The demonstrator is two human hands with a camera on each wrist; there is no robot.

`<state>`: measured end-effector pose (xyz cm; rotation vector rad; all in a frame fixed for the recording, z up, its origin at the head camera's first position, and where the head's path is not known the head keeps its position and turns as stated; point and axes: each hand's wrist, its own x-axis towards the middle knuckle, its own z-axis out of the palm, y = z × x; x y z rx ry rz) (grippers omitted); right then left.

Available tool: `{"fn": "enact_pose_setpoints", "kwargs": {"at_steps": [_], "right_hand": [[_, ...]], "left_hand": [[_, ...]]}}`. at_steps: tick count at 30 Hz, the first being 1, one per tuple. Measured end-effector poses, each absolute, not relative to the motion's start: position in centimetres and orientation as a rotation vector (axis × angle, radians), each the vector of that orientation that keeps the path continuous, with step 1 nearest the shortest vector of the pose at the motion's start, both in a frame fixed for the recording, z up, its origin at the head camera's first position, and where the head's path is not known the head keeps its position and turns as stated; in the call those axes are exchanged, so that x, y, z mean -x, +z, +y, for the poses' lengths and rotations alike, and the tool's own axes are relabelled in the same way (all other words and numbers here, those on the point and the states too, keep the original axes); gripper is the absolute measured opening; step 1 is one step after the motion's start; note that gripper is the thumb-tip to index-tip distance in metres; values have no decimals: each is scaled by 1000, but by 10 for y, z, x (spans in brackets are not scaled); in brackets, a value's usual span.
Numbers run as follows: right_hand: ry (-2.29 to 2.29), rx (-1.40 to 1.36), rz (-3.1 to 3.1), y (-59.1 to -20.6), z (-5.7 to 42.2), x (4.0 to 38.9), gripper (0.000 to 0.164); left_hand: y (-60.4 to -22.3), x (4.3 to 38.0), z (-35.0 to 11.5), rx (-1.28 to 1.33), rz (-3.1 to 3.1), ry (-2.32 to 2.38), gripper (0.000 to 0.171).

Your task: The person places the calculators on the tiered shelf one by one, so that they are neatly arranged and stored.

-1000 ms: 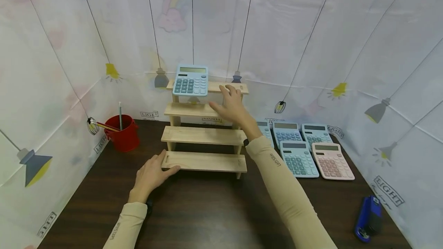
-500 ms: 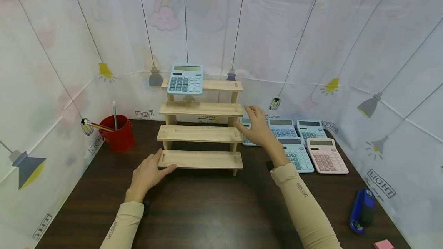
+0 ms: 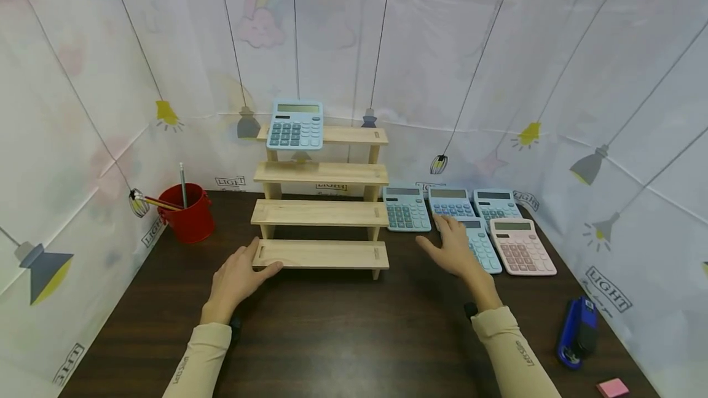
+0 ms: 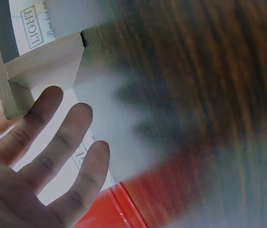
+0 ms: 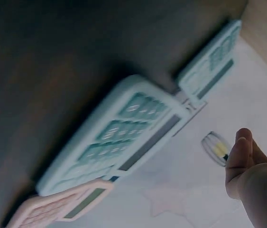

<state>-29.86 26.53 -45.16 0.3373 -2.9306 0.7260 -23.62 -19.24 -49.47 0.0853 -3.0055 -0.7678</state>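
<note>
A four-step wooden display rack (image 3: 323, 214) stands on the dark table, with a light blue calculator (image 3: 295, 126) leaning at the left of its top step. My left hand (image 3: 235, 278) rests at the left end of the lowest step, thumb along the front; in the left wrist view its other fingers (image 4: 57, 135) are spread and nearly straight. My right hand (image 3: 453, 247) hovers with nothing in it, overlapping a blue-green calculator (image 3: 482, 247) in the head view. Other calculators lie around it: a blue-green one (image 3: 407, 209), a blue one (image 3: 450, 201) and a pink one (image 3: 522, 247).
Another blue-green calculator (image 3: 494, 203) lies at the back right. A red bucket (image 3: 189, 217) with pencils stands left of the rack. A blue stapler (image 3: 578, 331) and a pink block (image 3: 613, 387) lie at the right edge. Printed fabric walls (image 3: 442, 48) enclose the table.
My right hand has drawn away from the rack's top step, moving right and down to the calculators on the table. My left hand has stayed at the lowest step.
</note>
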Motion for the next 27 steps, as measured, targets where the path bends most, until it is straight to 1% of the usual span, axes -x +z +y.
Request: {"fn": "enact_pose_setpoints", "kwargs": {"at_steps": [4, 11, 16, 22, 27], "right_hand": [[671, -303, -2937, -463, 286, 294, 80], [538, -184, -2977, -477, 320, 283, 96], [460, -96, -3074, -484, 338, 278, 96], [380, -37, -3144, -488, 352, 282, 104], [347, 0, -3181, -490, 359, 288, 107]], "left_hand": [[-495, 236, -192, -72, -2998, -766, 101], [-495, 236, -191, -71, -2993, -770, 101], [-497, 235, -191, -68, -2999, -777, 102], [-496, 235, -192, -72, -2991, -779, 100], [-496, 235, -192, -68, -2985, -775, 100]]}}
